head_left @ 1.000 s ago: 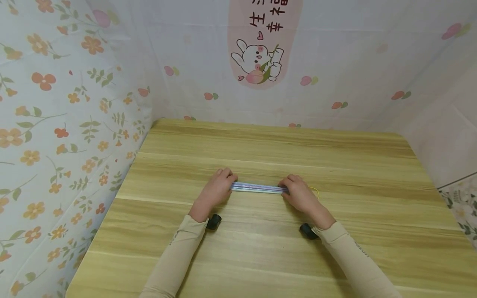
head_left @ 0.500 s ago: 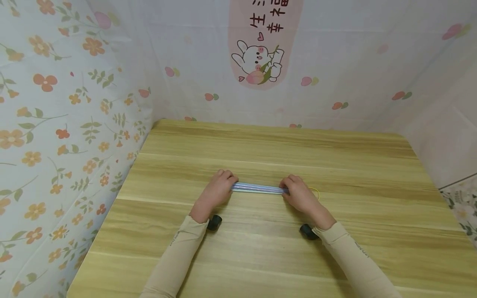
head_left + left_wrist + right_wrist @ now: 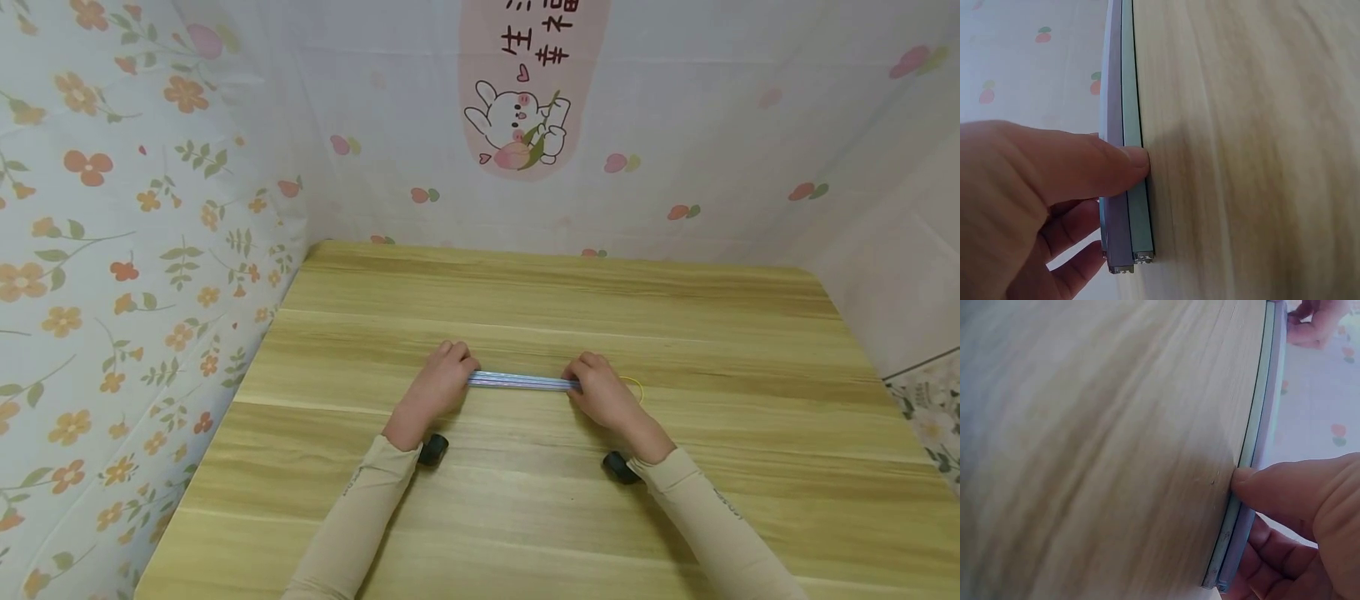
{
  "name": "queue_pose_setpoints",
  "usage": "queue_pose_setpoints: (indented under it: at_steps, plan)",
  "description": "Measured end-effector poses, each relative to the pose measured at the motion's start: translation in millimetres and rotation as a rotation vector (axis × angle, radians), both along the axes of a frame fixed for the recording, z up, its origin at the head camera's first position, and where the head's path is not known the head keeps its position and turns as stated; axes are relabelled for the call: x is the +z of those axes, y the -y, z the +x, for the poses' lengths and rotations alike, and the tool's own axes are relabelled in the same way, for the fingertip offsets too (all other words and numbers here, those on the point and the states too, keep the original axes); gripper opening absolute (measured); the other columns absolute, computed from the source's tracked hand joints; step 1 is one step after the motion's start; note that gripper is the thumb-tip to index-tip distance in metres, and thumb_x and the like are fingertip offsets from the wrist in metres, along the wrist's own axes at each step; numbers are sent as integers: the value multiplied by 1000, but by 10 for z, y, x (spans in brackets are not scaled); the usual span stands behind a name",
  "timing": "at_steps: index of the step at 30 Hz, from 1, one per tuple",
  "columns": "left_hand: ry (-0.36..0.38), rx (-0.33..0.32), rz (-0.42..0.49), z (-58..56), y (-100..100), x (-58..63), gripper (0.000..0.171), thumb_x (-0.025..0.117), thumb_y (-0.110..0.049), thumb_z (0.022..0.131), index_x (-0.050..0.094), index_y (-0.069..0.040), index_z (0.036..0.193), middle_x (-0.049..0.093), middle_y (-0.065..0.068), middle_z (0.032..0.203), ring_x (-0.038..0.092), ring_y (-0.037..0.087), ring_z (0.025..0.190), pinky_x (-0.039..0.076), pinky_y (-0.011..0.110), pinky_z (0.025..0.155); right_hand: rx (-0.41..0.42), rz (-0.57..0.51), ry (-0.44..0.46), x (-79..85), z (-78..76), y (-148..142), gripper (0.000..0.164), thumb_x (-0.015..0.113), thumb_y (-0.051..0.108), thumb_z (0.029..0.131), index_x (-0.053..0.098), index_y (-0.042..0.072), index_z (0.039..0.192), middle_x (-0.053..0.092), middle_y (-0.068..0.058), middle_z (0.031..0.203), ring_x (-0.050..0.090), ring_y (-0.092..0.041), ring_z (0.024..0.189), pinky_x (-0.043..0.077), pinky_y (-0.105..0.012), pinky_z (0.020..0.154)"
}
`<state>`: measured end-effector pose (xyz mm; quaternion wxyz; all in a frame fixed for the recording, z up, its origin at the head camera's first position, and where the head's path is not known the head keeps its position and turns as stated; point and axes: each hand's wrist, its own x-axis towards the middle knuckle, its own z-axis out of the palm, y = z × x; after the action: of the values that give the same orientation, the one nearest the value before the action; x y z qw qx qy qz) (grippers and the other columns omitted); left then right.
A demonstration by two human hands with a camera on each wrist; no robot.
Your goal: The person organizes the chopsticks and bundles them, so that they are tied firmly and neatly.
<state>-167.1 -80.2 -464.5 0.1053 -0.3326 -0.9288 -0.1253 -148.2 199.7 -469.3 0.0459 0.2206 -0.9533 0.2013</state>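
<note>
A bundle of long, thin pastel strips [image 3: 521,381] in blue, purple and pale green spans the gap between my hands, low over the table. My left hand [image 3: 437,383] pinches its left end, thumb in front and fingers behind. At the other end my right hand [image 3: 609,396] pinches it the same way. In the left wrist view, the purple and green strips [image 3: 1137,106] lie side by side, and their silvery ends poke out below the thumb. A thin yellow loop [image 3: 642,388] shows beyond my right hand; whether it joins the bundle is hidden.
Beneath my hands is a wood-grain table [image 3: 487,500]. White printed cloth [image 3: 675,125] hangs behind it, and a floral cloth [image 3: 135,292] hangs along the left side. Dark wrist cameras [image 3: 433,450] sit at both cuffs.
At its left end the bundle looks narrower, with its strips closer together. My left hand has shifted very slightly to the right; the right hand is almost still.
</note>
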Motion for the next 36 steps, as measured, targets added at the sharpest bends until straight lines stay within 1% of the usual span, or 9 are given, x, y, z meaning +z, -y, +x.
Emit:
queue_pose_setpoints:
  at_steps: [4, 10, 15, 18, 22, 29, 32, 36]
  plan:
    - [7, -2, 3, 3, -16, 18, 17, 62, 9, 83, 69, -4, 93, 60, 10, 94, 53, 26, 85, 46, 36, 76, -6, -10, 11, 0, 1, 2, 16, 74, -5, 77, 65, 2, 88, 58, -9, 84, 54, -27, 83, 47, -41, 76]
    - [70, 19, -31, 17, -42, 60, 16, 59, 7, 85, 64, -5, 94, 62, 10, 97, 57, 29, 93, 44, 42, 91, -2, -8, 35, 16, 7, 5, 17, 73, -4, 78, 64, 0, 92, 60, -10, 86, 55, -27, 83, 46, -41, 77]
    - [89, 22, -57, 24, -53, 78, 17, 59, 5, 87, 67, -5, 99, 61, 10, 97, 56, 29, 94, 44, 43, 90, 0, 1, 28, 10, 3, 8, 17, 73, -4, 78, 66, -1, 92, 61, -11, 87, 56, -28, 84, 47, -42, 79]
    - [103, 22, -71, 26, -57, 82, 19, 58, 5, 88, 68, -5, 100, 60, 10, 97, 53, 29, 92, 44, 43, 87, 3, 6, 7, 0, 2, 12, 14, 73, -5, 77, 66, -1, 89, 59, -10, 84, 54, -27, 82, 47, -41, 76]
    - [100, 22, -85, 28, -62, 76, 19, 57, 7, 88, 66, -5, 99, 58, 11, 97, 52, 29, 90, 44, 42, 83, 7, 14, -9, -7, 3, 15, 13, 72, -6, 77, 66, 0, 87, 58, -9, 83, 53, -26, 80, 47, -39, 74]
    - [124, 26, -107, 20, -82, 76, 17, 57, 6, 88, 63, -6, 99, 59, 10, 98, 55, 29, 92, 45, 42, 87, -7, 20, 30, 11, 2, 27, 14, 70, -7, 78, 64, 1, 88, 58, -9, 83, 54, -26, 80, 48, -40, 74]
    - [131, 31, -111, 26, -86, 78, 17, 57, 4, 89, 63, -6, 101, 59, 10, 99, 55, 29, 92, 45, 42, 87, -4, 25, 26, 9, 1, 35, 14, 69, -7, 78, 64, 0, 89, 59, -10, 83, 55, -27, 81, 48, -41, 75]
    - [135, 33, -112, 32, -88, 76, 17, 57, 3, 91, 64, -6, 103, 58, 10, 99, 53, 29, 91, 45, 41, 83, 1, 30, 10, -8, -4, 39, 14, 69, -7, 77, 65, -1, 89, 58, -10, 82, 54, -28, 79, 47, -41, 74]
